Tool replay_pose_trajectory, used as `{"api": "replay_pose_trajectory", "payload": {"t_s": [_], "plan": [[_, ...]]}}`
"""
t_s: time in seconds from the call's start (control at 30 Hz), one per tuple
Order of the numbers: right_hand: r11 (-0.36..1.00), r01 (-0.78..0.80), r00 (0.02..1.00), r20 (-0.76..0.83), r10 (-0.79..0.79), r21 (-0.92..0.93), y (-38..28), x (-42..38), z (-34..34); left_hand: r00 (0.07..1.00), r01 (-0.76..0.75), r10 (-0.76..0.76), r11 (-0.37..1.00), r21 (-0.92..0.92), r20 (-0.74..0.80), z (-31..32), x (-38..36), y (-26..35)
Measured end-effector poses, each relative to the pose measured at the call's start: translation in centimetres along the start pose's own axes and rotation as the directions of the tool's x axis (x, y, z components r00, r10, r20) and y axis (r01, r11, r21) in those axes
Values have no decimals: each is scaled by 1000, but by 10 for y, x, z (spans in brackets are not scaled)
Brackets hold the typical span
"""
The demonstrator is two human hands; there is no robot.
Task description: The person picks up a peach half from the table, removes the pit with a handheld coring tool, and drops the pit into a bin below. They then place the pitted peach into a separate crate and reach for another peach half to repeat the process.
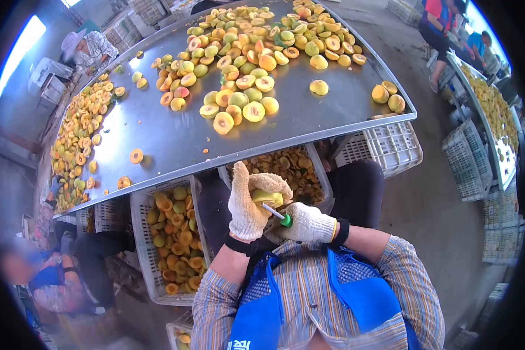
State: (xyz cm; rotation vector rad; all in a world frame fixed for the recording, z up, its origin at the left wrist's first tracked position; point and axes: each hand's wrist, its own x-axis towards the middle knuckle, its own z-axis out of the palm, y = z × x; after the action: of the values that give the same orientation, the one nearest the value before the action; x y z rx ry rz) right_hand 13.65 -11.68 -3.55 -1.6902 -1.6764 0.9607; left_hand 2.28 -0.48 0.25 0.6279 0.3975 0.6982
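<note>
My left hand (248, 207), in a white knit glove, holds a yellow peach half (266, 199) in its curled fingers, with the thumb sticking up. My right hand (310, 224), gloved the same way, is closed around the green handle of a pitting tool (284, 219). The tool's thin metal shaft points up and left, its end right at the peach's cut side. Both hands are in front of my chest, just below the table's near edge. Beneath them, a white crate (326, 189) holds small, dark orange fruit pieces.
Halved peaches (239, 52) are heaped on the metal table (216, 143), with another pile (79, 146) along its left side. A white crate (149, 262) of peach halves stands at my left. An upturned-looking crate (391, 149) sits under the right corner. Other people work at left and far right.
</note>
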Motion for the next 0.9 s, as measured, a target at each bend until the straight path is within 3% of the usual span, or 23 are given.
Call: {"api": "replay_pose_trajectory", "payload": {"t_s": [0.03, 0.1, 0.13, 0.17, 0.23, 0.27, 0.3, 0.37, 0.4, 0.47, 0.5, 0.53, 0.57, 0.6, 0.63, 0.7, 0.73, 0.77, 0.83, 0.9], "plan": [[1000, -2, 1000, -1, 2, 1, 0, 1, -3, 1000, 2, -2, 1000, 0, 1, -1, 2, 0], [954, -166, 985, 1, 172, -250, 1, 3, -11, 999, 5, 1, 982, 190, -36, -4, 4, 0], [953, -272, 958, 55, 281, -136, -2, 6, -21, 985, 94, -28, 915, 393, -171, -1, 3, 2], [927, -374, 919, 123, 375, -31, -6, 7, -31, 985, 93, -28, 917, 388, -172, 1, 3, 3], [963, -172, 983, 28, 182, -208, 8, 3, -11, 992, 109, -59, 857, 503, -115, 4, 5, 7], [987, -147, 981, 114, 155, -69, 25, 4, 8, 997, 64, -74, 922, 381, 11, -2, 8, 5], [979, -189, 972, 156, 176, 73, -5, -1, -6, 997, 62, -71, 923, 380, 11, -6, 9, 0], [947, 83, 990, 86, -115, 311, 22, 2, 20, 978, 130, -112, 987, -91, 178, -14, 8, -11], [946, 79, 990, 83, -110, 314, 19, 3, 14, 986, 107, -95, 991, -82, 137, -15, 10, -15], [935, -159, 976, 196, 99, 317, 8, 7, -3, 985, 127, -114, 987, -98, 129, -15, 13, -14], [938, -156, 975, 199, 96, 311, 8, 8, -3, 985, 134, -120, 985, -113, 122, -14, 17, -11], [818, -135, 972, 233, 1, 559, 7, 7, 1, 965, 159, -127, 979, -130, 229, -12, 19, -8], [635, -127, 965, 244, -100, 762, 7, 7, 2, 967, 153, -120, 979, -133, 226, -12, 19, -8], [776, -45, 962, 237, -137, 630, 6, 7, -4, 916, 218, -138, 960, -178, 377, -12, 21, -8], [777, -42, 961, 238, -141, 628, 9, 9, -6, 840, 291, -147, 934, -206, 522, -12, 23, -9], [836, -12, 971, 207, -122, 549, 16, 11, -6, 836, 221, -84, 956, -192, 542, -14, 26, -11], [923, -132, 949, 314, 13, 361, 16, 17, -14, 977, 155, -117, 964, -218, 176, -9, 23, -7], [954, 103, 953, 245, -175, 282, 21, 18, -16, 969, 78, -125, 973, -215, -215, -6, 22, -2], [976, -192, 955, 248, 161, 106, 7, 17, -27, 963, -34, -24, 977, -210, -268, -38, 20, 7], [891, -445, 852, 262, 453, -93, -8, 27, -43, 929, -157, 109, 981, -111, -352, -76, 10, 27]]}}
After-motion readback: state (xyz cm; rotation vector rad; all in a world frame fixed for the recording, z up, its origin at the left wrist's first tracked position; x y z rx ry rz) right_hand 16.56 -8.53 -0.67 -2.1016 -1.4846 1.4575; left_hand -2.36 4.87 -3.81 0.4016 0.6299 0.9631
